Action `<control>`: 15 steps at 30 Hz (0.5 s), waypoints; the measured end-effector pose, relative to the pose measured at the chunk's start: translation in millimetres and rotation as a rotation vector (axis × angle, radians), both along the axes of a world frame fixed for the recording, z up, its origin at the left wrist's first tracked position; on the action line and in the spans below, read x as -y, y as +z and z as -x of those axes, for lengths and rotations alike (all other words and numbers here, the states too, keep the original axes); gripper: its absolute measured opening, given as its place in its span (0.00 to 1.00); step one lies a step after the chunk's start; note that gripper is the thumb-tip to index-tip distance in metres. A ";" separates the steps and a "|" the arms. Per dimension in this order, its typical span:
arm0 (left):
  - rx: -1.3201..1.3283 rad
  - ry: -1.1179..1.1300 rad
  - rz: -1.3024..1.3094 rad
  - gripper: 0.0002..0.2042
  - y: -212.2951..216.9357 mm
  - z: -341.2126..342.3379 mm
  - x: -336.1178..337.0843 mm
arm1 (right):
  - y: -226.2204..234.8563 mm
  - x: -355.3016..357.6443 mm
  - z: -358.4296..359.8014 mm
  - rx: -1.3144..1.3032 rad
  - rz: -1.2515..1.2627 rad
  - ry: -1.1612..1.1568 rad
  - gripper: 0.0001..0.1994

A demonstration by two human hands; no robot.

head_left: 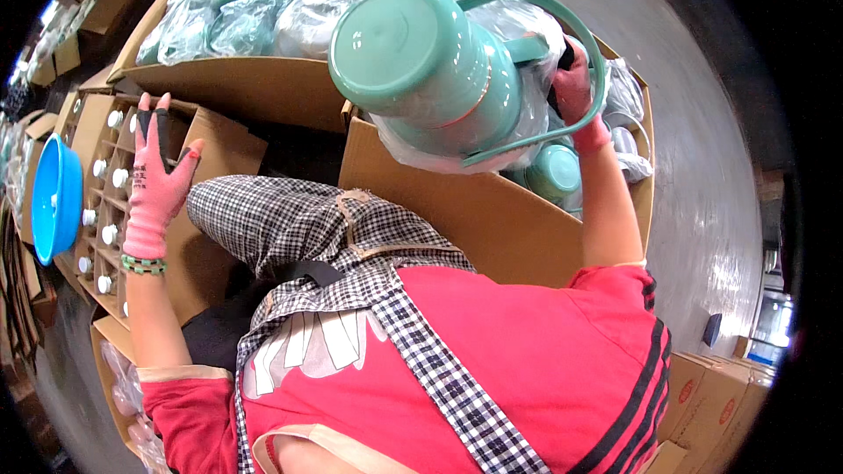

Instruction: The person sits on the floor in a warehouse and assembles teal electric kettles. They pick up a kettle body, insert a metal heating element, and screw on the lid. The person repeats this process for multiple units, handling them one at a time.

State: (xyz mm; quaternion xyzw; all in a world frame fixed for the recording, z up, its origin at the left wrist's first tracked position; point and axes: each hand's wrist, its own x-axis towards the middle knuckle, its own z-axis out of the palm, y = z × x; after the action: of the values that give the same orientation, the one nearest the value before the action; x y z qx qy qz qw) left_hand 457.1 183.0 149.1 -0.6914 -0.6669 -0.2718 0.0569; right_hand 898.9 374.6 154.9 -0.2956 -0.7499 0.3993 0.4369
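Observation:
My right hand (575,88), in a pink glove with dark fingertips, is closed on the side handle of a green vacuum flask (421,61). The flask is tilted with its round base toward me, a loop handle swings round its right side, and clear plastic film (413,154) hangs about its lower part. It is above the front of an open carton (421,202) of bagged flasks. My left hand (156,180), also gloved in pink, has its fingers spread and holds nothing. It hovers over a divided carton (198,237) with several white-topped pieces (120,177) standing in its cells.
Another open carton (246,75) of bagged green flasks (241,26) stands at the far left. A blue basin (57,197) rests beyond the divided carton. Closed cartons (711,404) are at the lower right, and grey floor (694,123) runs along the right side.

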 end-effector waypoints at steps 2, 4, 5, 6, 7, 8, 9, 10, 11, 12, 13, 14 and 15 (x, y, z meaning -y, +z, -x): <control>-0.014 -0.075 -0.024 0.31 2.6 -12.7 4.1 | -0.8 -15.9 -5.1 0.118 0.044 0.003 0.20; 0.028 -0.111 -0.027 0.31 5.3 -21.3 10.1 | 1.3 -28.3 -1.5 0.381 0.147 0.024 0.22; 0.023 -0.094 -0.022 0.31 5.9 -21.8 9.9 | -0.5 -36.7 -8.4 0.371 0.151 0.018 0.22; 0.039 -0.100 -0.039 0.30 2.7 -19.1 8.7 | -7.0 -46.9 -19.9 0.360 0.156 0.012 0.21; 0.048 -0.092 -0.053 0.30 -3.2 -12.5 9.8 | -13.2 -52.4 -25.1 0.367 0.146 0.011 0.21; 0.059 -0.088 -0.062 0.30 -10.2 -5.4 12.5 | -20.7 -54.0 -30.8 0.374 0.141 0.008 0.21; 0.068 -0.047 -0.024 0.30 -16.6 1.8 15.3 | -28.9 -56.3 -38.1 0.381 0.136 0.003 0.20; 0.075 -0.015 0.004 0.30 -19.0 4.3 17.7 | -39.5 -62.1 -49.3 0.399 0.054 -0.002 0.19; 0.085 0.011 0.033 0.30 -21.3 5.1 18.6 | -53.2 -65.1 -67.3 0.494 0.049 -0.073 0.18; 0.091 0.041 0.058 0.30 -21.5 6.6 20.3 | -65.4 -67.8 -80.0 0.584 0.039 -0.140 0.18; 0.075 0.056 0.074 0.30 -25.1 9.9 22.1 | -74.9 -60.7 -83.6 0.753 -0.116 -0.123 0.18; 0.096 0.064 0.094 0.30 -26.3 11.2 24.8 | -72.6 -47.0 -79.1 0.949 -0.094 -0.064 0.15; 0.117 0.073 0.114 0.30 -27.0 11.8 27.6 | -77.7 -31.1 -76.8 1.073 -0.057 -0.026 0.15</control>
State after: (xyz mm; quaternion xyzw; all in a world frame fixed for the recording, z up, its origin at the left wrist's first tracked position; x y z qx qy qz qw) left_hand 445.3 155.4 122.1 -0.6519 -0.7081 -0.2711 -0.0119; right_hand 975.7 405.7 77.2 -0.4554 -0.8747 0.1661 0.0048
